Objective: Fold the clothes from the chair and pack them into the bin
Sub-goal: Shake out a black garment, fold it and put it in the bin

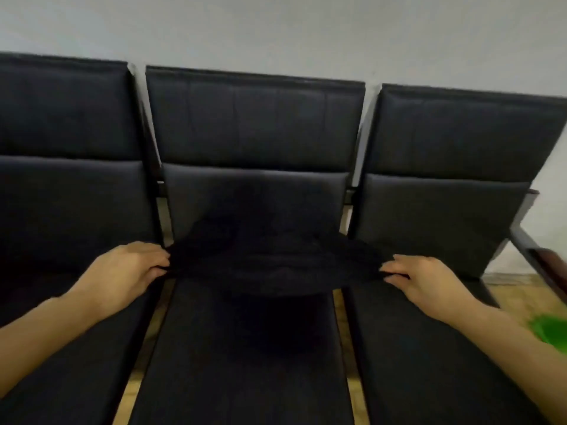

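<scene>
1. One black garment [270, 265] is stretched out flat above the middle seat [245, 348] of a row of three joined black padded chairs; its far part blends into the dark backrest, so its outline there cannot be told.
2. The left hand [122, 271] pinches the garment's left edge, fingers [159, 261] curled onto the cloth, over the gap between the left seat [76, 348] and the middle seat.
3. The right hand [420, 280] pinches the right edge, fingers [395, 269] clamped on the cloth, over the gap beside the right seat [429, 348].
4. The garment's near edge hangs in a shallow curve, with bare seat cushion showing in front of it.
5. A wooden armrest [549, 265] ends the row on the right; a green object [549, 328], partly hidden behind the right forearm, lies low near it, over pale floor [515, 299].
6. A plain light wall [276, 32] stands behind the three backrests.
</scene>
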The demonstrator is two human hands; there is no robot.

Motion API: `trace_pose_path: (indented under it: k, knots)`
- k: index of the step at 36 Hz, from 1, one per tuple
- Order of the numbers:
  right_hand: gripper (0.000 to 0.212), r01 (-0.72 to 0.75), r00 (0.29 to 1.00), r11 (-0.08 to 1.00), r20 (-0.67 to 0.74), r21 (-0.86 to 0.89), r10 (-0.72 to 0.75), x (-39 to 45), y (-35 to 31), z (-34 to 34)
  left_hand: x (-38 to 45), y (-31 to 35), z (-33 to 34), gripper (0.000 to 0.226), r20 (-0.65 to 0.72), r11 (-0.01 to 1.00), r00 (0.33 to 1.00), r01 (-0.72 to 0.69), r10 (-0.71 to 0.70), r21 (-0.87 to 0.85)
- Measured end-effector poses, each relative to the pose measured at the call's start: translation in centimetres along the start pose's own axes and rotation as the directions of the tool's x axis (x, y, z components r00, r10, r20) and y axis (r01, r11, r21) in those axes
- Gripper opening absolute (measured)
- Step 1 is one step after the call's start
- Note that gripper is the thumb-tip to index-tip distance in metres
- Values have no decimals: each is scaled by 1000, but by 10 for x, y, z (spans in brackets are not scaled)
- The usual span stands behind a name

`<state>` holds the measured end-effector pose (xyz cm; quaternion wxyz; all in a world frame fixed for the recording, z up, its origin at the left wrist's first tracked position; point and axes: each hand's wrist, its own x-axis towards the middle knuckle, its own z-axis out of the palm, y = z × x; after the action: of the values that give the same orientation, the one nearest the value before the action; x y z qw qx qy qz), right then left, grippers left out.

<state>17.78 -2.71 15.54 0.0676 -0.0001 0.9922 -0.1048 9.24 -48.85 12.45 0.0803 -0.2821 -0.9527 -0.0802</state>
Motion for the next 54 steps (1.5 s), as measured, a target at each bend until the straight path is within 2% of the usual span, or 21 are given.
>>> trace_pose_path:
  k: [2, 5, 10, 13, 14, 16, 18, 20, 22, 25, 28, 32, 35, 36, 37, 38, 39, 41, 43, 51, 54]
  knots:
    - [32, 100, 994, 994, 38, -45, -98, -20, 12, 80, -43, 12, 66, 34, -6, 1000, 1000, 7, -7, 27]
    - [33, 118, 984, 991, 141, -67, -108, -60, 23, 189, -108, 33, 152, 42, 53, 999, 998, 45, -47, 31]
    - [31, 132, 936, 991, 326, 19, -131, -115, 37, 288, -194, 51, 232, 49, 311, 993, 944, 114, -108, -1]
    - [21, 186, 899, 981, 396, 45, -189, -144, 40, 315, -228, 73, 243, 27, 575, 977, 797, 214, -186, 19]
    - [22, 216, 897, 976, 401, -26, -188, -152, 38, 318, -242, 77, 245, 26, 629, 976, 757, 219, -176, 10]
    - [26, 212, 843, 976, 513, -37, -164, -160, 33, 319, -259, 84, 243, 33, 721, 967, 681, 249, -131, -60]
    - [38, 158, 836, 987, 528, 32, -151, -167, 42, 326, -262, 91, 237, 41, 802, 972, 590, 230, -93, -57]
    - [35, 121, 828, 989, 542, 83, -146, -163, 42, 321, -250, 97, 229, 46, 819, 975, 558, 220, -136, 12]
    - [40, 34, 820, 994, 567, 102, -86, -155, 40, 312, -235, 102, 223, 45, 771, 978, 611, 197, -179, 71]
    - [51, 45, 843, 993, 530, 105, -94, -133, 35, 307, -212, 107, 221, 42, 692, 968, 682, 228, -235, 105]
    - [58, 80, 852, 989, 507, 121, -131, -111, 19, 306, -185, 114, 231, 60, 682, 963, 693, 260, -233, 65]
    - [76, 101, 852, 987, 501, 125, -150, -71, -7, 314, -146, 126, 261, 83, 626, 964, 755, 265, -195, -19]
    - [92, 114, 858, 990, 494, 79, -138, -34, -21, 327, -114, 125, 293, 93, 594, 984, 792, 176, -141, 0]
    - [97, 102, 860, 993, 496, 63, -120, -22, -24, 330, -107, 124, 304, 95, 540, 988, 829, 148, -147, 42]
    - [101, 84, 861, 995, 499, 46, -96, -10, -26, 332, -97, 121, 309, 99, 580, 988, 801, 142, -147, 54]
    - [105, 61, 858, 998, 509, 34, -70, 0, -27, 335, -95, 115, 324, 103, 546, 990, 827, 135, -130, 32]
    - [108, 41, 848, 999, 528, 19, -44, 8, -27, 337, -94, 110, 331, 105, 609, 984, 777, 177, -161, 35]
    - [113, 10, 822, 1000, 569, -5, -6, 18, -29, 343, -100, 91, 336, 112, 586, 985, 793, 163, -165, 57]
    - [115, 1, 798, 999, 602, -32, 18, 25, -35, 351, -111, 70, 339, 110, 695, 981, 695, 168, -187, 96]
    - [114, 27, 771, 998, 636, -50, 11, 38, -87, 367, -137, 17, 335, 112, 771, 975, 600, 187, -213, 123]
    - [112, 31, 767, 999, 641, -14, -15, 42, -101, 369, -147, 6, 333, 113, 724, 974, 654, 186, -220, 129]
